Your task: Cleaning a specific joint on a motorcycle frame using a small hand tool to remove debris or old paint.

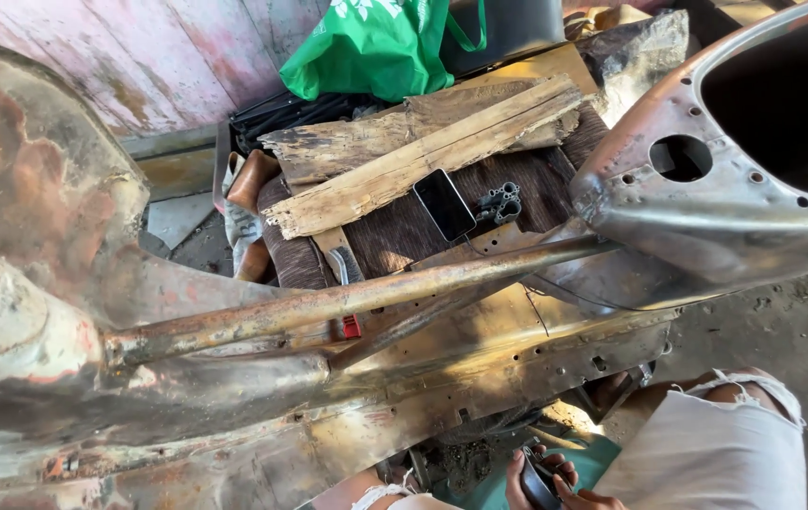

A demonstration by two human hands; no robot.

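A rusty bare-metal scooter frame [234, 378] fills the view, its tube [347, 302] crossing wooden planks [423, 151] and a black phone [444, 204]. Low down, the left hand [529, 474] curls around a small dark round part [538, 484], and the right hand [585, 495] pinches its edge.

A rough repair workshop: a stripped, rusty scooter frame [347, 312] on a dirt floor [782, 312], with scrap wooden planks [423, 151] piled behind.
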